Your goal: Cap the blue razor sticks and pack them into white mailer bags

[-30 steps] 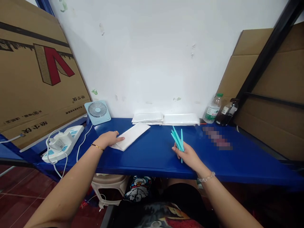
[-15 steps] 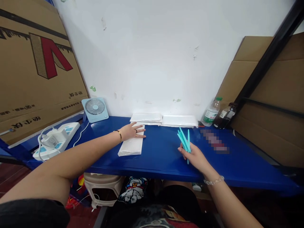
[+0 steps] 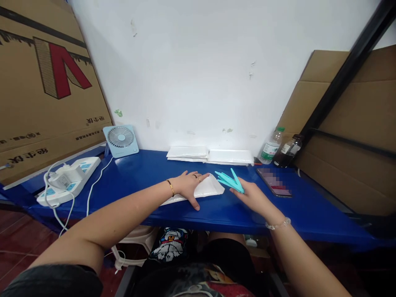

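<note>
My left hand (image 3: pixel 189 186) lies on a white, shiny plastic packet (image 3: pixel 210 186), its fingers spread. The packet is flat on the blue table, and the hand and wrist cover part of it. Just to the right, my right hand (image 3: pixel 249 195) is closed round a bunch of slim turquoise plastic sticks (image 3: pixel 230 181). They fan out to the left, their tips close to the packet's right end. I cannot make out what kind of sticks they are.
Two stacks of white packets, a left stack (image 3: pixel 188 152) and a right stack (image 3: pixel 230 157), lie along the wall. A fan (image 3: pixel 121 140) and a power strip (image 3: pixel 71 181) stand at the left. At the right are a phone (image 3: pixel 274 181), a water bottle (image 3: pixel 271 148) and a dark bottle (image 3: pixel 287 152).
The packet has turned from pointing away from me to lying crosswise, and my left hand has moved right and nearer with it. The turquoise sticks now tilt left, closer to the packet.
</note>
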### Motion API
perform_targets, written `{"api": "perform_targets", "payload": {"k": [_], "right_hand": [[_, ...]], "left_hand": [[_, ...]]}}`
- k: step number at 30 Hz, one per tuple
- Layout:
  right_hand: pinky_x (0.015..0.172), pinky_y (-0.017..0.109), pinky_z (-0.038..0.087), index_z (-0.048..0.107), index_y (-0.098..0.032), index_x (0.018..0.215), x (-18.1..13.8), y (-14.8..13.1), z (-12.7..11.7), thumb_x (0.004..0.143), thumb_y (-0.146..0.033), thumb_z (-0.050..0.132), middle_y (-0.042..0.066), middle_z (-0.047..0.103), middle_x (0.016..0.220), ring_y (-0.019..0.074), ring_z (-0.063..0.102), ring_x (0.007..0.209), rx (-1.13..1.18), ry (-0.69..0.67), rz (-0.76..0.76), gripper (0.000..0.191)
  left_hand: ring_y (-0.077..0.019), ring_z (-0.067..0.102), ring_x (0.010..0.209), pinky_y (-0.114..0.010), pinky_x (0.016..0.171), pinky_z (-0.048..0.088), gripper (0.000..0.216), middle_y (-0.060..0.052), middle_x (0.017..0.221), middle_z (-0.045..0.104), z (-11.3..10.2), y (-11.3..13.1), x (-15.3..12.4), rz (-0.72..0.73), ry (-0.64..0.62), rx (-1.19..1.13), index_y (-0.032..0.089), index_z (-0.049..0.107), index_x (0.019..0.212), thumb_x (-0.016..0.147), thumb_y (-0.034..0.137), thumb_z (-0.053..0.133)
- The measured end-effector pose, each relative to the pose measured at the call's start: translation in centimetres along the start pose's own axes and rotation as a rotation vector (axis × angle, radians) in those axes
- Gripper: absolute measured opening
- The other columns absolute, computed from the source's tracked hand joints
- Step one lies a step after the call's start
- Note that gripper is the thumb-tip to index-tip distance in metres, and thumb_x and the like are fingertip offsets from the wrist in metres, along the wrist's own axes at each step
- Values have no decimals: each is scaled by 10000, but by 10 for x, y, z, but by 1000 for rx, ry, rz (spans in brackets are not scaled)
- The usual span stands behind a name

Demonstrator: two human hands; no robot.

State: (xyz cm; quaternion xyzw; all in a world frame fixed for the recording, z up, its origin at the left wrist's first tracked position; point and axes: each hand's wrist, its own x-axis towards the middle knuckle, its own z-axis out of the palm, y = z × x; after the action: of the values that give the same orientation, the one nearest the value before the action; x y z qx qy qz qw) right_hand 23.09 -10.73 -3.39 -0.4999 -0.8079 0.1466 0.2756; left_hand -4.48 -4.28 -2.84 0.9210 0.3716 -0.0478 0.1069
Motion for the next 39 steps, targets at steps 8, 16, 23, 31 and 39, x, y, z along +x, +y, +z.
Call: {"api": "perform_targets", "payload": {"k": [8, 16, 23, 31, 39], "right_hand": [[590, 242, 355, 537, -204, 960, 32, 12, -8, 893, -284, 460, 56, 674, 834, 203, 630, 725, -532, -135, -22, 130], [611, 256, 373, 523, -196, 1055, 34, 32, -5, 849, -133, 454, 89, 677, 899, 220, 646, 795, -873, -339, -56, 227], [643, 260, 404, 527, -192, 1082, 39, 33, -5, 855, -128, 442, 100, 678, 901, 217, 652, 800, -884, -385, -29, 250], [647, 259, 405, 520, -184, 1102, 45, 33, -12, 842, -151, 470, 109, 679, 915, 229, 654, 832, -879, -332, 14, 266], [634, 250, 380, 526, -200, 1074, 48, 12, -11, 873, -228, 459, 93, 682, 947, 221, 646, 822, -762, -347, -50, 214]], "left_hand": [[-383, 479, 1182, -465, 946, 379, 1241, -185, 1312, 501, 24, 9, 20, -205, 253, -128, 215, 6, 1490, 535, 541, 728], [-407, 427, 1210, -462, 940, 368, 1237, -183, 1274, 522, 17, -4, 18, -254, 229, -196, 195, 124, 1477, 479, 584, 742], [-397, 428, 1181, -439, 949, 375, 890, -186, 1179, 562, 15, -8, 29, -256, 151, -147, 117, 544, 1183, 432, 555, 731], [-311, 628, 880, -347, 714, 448, 716, -80, 1012, 640, 8, 7, 15, -238, 271, -200, 212, 459, 1168, 529, 416, 707], [-282, 634, 857, -323, 698, 453, 750, -46, 1016, 630, 6, 12, 18, -151, 364, -344, 229, 378, 1239, 564, 357, 680]]}}
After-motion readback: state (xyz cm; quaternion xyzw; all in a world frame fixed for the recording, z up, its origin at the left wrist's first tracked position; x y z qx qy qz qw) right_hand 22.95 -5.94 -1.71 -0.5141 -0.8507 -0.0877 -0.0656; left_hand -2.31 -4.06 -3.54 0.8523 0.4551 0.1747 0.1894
